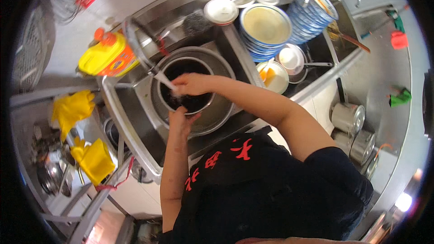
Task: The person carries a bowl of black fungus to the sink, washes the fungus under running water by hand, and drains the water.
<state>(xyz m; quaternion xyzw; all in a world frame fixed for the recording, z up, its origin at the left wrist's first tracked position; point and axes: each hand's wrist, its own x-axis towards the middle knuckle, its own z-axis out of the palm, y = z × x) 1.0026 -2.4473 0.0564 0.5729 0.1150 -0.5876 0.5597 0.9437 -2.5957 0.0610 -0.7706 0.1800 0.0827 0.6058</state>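
Note:
A round metal pot with a dark inside [196,66] sits within a wider metal basin [222,59] in the left sink bowl [132,108]. My left hand [181,122] grips the pot's near rim, thumb over the edge. Over the pot's opening, my right hand [193,84] reaches in beside the pale lower end of the faucet spout [163,78]. Water splashes just below its fingers. Blur hides whether those fingers hold the spout or something in the pot.
Stacked blue-and-white bowls [266,25] and a handled pan [298,62] fill the right bowl. A yellow detergent jug [105,56] stands on the left rim. Yellow rubber gloves [93,159] hang at left. Lidded metal pots [347,117] stand at right.

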